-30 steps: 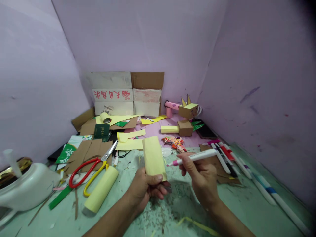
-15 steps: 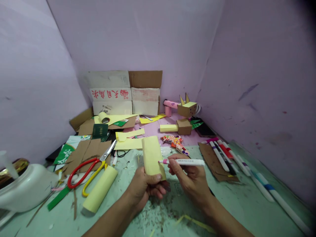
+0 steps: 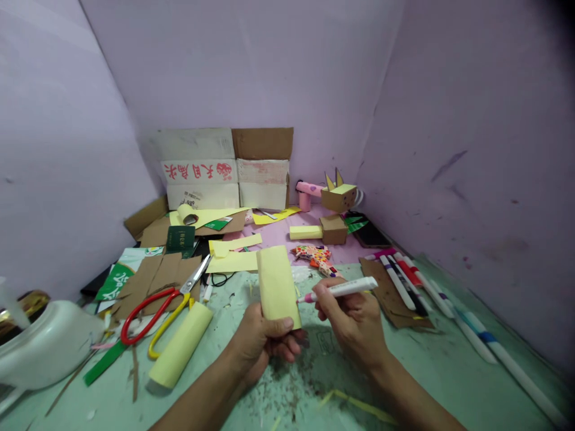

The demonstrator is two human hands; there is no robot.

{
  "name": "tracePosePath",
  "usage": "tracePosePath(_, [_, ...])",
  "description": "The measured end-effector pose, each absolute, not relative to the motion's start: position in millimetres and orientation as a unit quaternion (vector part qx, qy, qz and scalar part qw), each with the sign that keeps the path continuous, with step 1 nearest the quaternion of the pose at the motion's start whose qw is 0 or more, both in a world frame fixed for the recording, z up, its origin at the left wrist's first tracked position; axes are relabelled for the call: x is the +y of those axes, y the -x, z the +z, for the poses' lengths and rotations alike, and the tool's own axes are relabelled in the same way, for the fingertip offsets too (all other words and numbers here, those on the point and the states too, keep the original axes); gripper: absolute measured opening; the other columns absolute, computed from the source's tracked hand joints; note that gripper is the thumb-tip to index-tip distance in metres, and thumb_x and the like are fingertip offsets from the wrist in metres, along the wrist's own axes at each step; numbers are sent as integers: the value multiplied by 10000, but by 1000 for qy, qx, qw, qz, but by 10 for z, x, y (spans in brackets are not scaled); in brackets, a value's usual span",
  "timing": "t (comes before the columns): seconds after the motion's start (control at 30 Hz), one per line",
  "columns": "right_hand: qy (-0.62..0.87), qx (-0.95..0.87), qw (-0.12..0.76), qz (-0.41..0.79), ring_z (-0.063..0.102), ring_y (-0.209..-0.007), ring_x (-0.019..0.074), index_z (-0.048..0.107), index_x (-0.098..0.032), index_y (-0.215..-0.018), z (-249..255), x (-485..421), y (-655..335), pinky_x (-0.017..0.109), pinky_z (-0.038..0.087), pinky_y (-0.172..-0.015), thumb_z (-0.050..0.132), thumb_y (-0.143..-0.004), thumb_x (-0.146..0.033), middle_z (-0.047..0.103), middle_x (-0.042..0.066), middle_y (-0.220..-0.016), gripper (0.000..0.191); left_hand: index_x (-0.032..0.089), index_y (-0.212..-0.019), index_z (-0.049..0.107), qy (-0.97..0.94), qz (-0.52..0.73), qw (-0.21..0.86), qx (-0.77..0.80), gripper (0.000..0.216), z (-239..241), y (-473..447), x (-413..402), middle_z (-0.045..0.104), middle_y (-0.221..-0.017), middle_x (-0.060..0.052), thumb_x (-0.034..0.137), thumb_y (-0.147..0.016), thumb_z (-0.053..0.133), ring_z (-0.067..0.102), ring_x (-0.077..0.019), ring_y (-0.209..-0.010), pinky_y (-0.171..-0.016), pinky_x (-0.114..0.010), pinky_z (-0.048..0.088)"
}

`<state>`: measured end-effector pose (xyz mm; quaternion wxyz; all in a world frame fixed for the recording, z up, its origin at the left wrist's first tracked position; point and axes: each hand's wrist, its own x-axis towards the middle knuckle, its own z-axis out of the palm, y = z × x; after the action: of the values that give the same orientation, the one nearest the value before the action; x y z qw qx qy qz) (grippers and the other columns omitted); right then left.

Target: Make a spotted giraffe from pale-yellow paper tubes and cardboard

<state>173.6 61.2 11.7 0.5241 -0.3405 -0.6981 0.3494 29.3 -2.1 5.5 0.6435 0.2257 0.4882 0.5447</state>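
Observation:
My left hand grips the lower end of a pale yellow paper tube, somewhat flattened and held upright, with the thumb across its front. My right hand pinches a white marker with a pink tip. That tip is at the tube's right edge; whether it touches cannot be made out. A second yellow paper tube lies on the table to the left. Beside it rest scissors with red and yellow handles.
Several markers lie on cardboard at the right. Behind stand a cardboard piece with a yellow paper strip, a pink figure with a box head and an opened carton. A white pot-like vessel sits at the left edge.
The marker's tip has shifted right and slightly down, from the tube's front face to its right edge. The marker's back end has tilted up. My left hand holds the tube almost still.

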Motion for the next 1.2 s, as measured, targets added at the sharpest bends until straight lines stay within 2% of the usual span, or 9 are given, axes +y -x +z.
tracePosePath(0.2, [331, -695, 547, 329, 564, -447, 132, 645, -177, -716, 96, 604, -1734, 239, 434, -427, 579, -874, -297, 598, -4, -523, 210, 56, -758, 648, -241, 534, 643, 493, 432, 57, -321, -19, 691, -571, -105, 302, -450, 827, 571, -124, -370, -312, -180, 440])
tracePosePath(0.43, [300, -678, 544, 393, 575, -482, 131, 658, -184, -703, 158, 558, -1705, 244, 454, -462, 602, -863, -299, 617, 0, -560, 205, 60, -769, 647, -240, 535, 645, 490, 413, 42, -321, -19, 688, -555, -95, 283, -467, 817, 570, -127, -368, -317, -183, 434])
tracePosePath(0.5, [317, -632, 566, 425, 560, -468, 125, 662, -182, -719, 187, 580, -1713, 244, 451, -458, 613, -858, -354, 602, -8, -549, 226, 66, -754, 643, -234, 536, 652, 482, 372, 44, -306, -16, 693, -560, -97, 266, -486, 807, 571, -126, -369, -315, -180, 430])
tracePosePath(0.63, [352, -469, 604, 539, 582, -500, 129, 658, -201, -889, 197, 690, -1716, 261, 496, -511, 692, -777, -469, 642, -19, -614, 292, 102, -722, 598, -215, 531, 690, 443, 306, 67, -266, -19, 702, -562, -107, 232, -507, 773, 575, -137, -360, -305, -182, 415])
tracePosePath(0.8, [290, -364, 495, 734, 695, -778, 204, 632, -231, -937, 171, 729, -1638, 340, 542, -747, 815, -627, -370, 740, 33, -857, 386, 104, -782, 586, -224, 499, 739, 393, 321, 73, -271, -48, 722, -599, -125, 199, -509, 726, 610, -165, -384, -324, -197, 445])
tracePosePath(0.93, [236, -357, 399, 811, 695, -733, 237, 674, -225, -897, 249, 624, -1611, 346, 545, -677, 763, -645, -416, 748, 53, -812, 329, 98, -824, 584, -232, 470, 768, 368, 349, 41, -312, -88, 718, -590, -138, 170, -490, 654, 620, -186, -388, -325, -215, 460])
tracePosePath(1.03, [214, -374, 346, 833, 697, -729, 250, 714, -196, -880, 304, 571, -1637, 357, 548, -691, 750, -632, -474, 758, 78, -830, 374, 106, -839, 570, -241, 444, 786, 356, 364, 31, -336, -116, 714, -591, -142, 163, -483, 620, 617, -196, -391, -327, -230, 463])
tracePosePath(1.1, [217, -372, 346, 834, 691, -721, 259, 723, -185, -877, 310, 573, -1655, 374, 553, -689, 772, -598, -483, 759, 91, -846, 411, 115, -862, 559, -251, 438, 787, 354, 379, 41, -352, -128, 713, -612, -140, 178, -495, 631, 625, -201, -412, -343, -237, 471])
tracePosePath(1.2, [243, -372, 390, 806, 652, -600, 248, 717, -181, -776, 278, 610, -1661, 370, 546, -578, 779, -587, -507, 725, 74, -693, 382, 123, -1007, 562, -291, 486, 725, 392, 503, 61, -386, -127, 711, -763, -111, 261, -553, 729, 656, -197, -517, -412, -246, 502])
